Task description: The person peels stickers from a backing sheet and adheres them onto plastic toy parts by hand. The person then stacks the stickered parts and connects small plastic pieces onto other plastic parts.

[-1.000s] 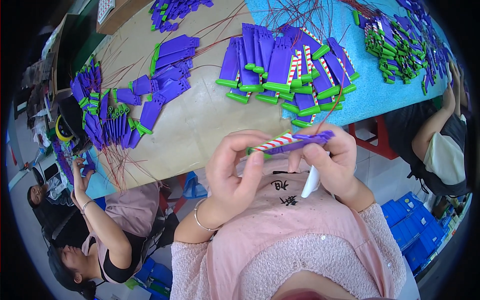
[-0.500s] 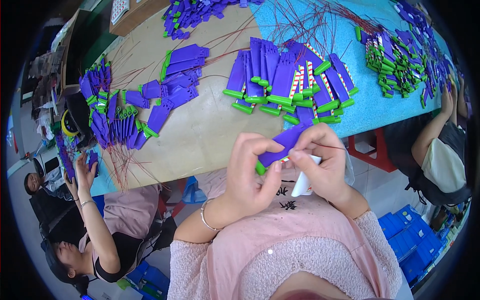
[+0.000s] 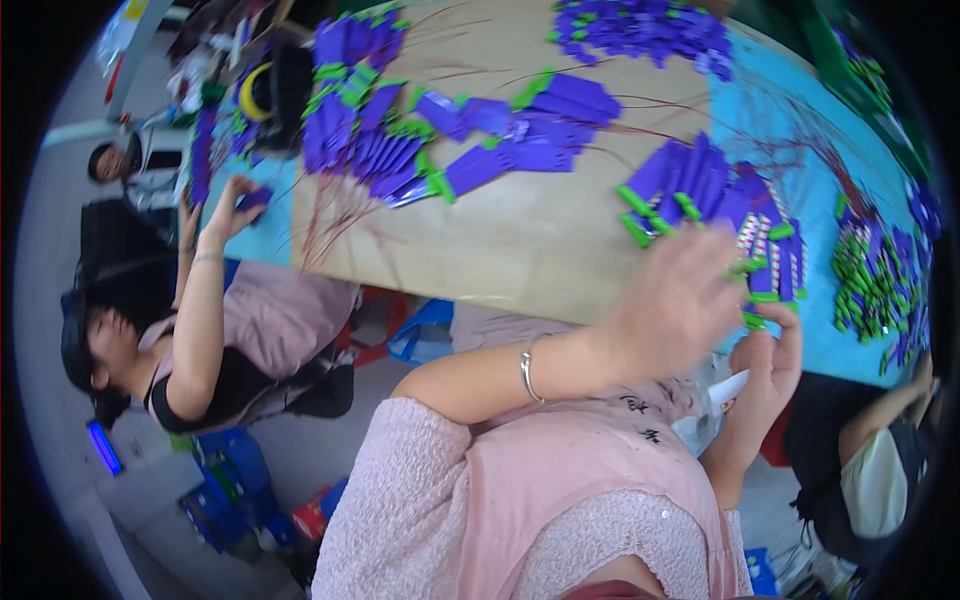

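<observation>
Left hand: the left hand [image 3: 672,300] is up over the desk edge, fingers spread and released, motion-blurred, nothing clearly in its grip. A silver bangle [image 3: 527,368] sits on its wrist.
Right hand: the right hand [image 3: 768,372] hangs lower, just below the desk edge, fingers curled around a white slip [image 3: 729,386]; whether that grip is truly clenched on it is hard to tell through the blur.
Nearest pieces: a fanned pile of purple cards with green ends [image 3: 690,188] lies on the desk right beyond the left hand's fingertips, with a few red-and-white striped pieces [image 3: 752,236] tucked into its right side.
Desk: the desk [image 3: 520,235] is tan across the middle and bright blue at the right end.
Other piles: more purple-and-green cards [image 3: 480,150] stretch across the far middle, another heap [image 3: 360,130] sits at the left, and loose purple bits [image 3: 645,25] crowd the far edge. Thin red wires [image 3: 325,215] trail off the left heap.
Right end: a mound of green-and-purple pieces [image 3: 875,285] rests on the blue part.
Neighbours: a person at the left reaches a hand [image 3: 232,195] up to the desk's corner; another person's arm [image 3: 890,410] shows at the right.
</observation>
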Tool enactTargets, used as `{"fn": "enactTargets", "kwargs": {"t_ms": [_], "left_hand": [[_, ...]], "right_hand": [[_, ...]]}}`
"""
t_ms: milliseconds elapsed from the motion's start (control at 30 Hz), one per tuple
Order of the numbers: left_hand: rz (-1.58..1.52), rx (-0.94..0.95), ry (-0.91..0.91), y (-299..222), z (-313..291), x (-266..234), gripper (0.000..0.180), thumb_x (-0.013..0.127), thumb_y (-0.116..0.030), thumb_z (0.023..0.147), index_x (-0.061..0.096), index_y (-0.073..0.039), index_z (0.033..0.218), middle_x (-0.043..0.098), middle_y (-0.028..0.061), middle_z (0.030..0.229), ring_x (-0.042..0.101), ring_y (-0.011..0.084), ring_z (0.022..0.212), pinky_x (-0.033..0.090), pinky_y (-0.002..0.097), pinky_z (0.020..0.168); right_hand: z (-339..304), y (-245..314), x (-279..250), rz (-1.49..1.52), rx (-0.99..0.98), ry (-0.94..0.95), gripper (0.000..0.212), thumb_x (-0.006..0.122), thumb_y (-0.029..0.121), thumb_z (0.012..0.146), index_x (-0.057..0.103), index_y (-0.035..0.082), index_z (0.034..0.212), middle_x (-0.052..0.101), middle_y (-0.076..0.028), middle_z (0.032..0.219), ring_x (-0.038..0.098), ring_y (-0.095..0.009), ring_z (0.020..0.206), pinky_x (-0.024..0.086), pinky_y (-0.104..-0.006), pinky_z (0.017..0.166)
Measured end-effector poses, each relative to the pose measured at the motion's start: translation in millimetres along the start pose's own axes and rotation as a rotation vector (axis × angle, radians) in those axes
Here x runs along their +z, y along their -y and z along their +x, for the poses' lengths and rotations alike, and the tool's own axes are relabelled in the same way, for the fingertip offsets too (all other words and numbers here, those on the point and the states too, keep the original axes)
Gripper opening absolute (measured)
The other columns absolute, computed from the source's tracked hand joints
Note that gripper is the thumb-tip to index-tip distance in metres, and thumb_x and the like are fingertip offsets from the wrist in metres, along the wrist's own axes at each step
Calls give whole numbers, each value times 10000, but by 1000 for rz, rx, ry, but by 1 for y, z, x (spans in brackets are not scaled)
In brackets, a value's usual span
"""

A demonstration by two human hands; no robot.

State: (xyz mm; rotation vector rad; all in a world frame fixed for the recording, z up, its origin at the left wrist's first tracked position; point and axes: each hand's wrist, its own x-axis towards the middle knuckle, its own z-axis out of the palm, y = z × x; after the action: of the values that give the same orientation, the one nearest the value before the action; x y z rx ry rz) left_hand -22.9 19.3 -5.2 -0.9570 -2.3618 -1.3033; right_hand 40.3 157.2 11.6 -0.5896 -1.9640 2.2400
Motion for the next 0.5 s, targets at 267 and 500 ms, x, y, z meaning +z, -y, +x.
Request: {"fn": "enactTargets", "kwargs": {"t_ms": [267,500], "left_hand": [[-391,-256,-155,-1,-35,-28,247,641,-80,717,555,-65,948,562,116,875,562,295,746,448,385,639],[-151,-212,29,10,-33,-68,182,667,-90,711,575,-24,854,561,115,762,533,280,671,420,356,585]], "right_hand": [[5,-7,17,1,72,296,186,515,134,879,520,-30,968,563,-58,915,521,-93,791,397,-210,731],[7,-3,39,-11,45,457,32,584,-3,819,556,-16,827,562,-29,849,529,-77,790,415,-204,686]]}}
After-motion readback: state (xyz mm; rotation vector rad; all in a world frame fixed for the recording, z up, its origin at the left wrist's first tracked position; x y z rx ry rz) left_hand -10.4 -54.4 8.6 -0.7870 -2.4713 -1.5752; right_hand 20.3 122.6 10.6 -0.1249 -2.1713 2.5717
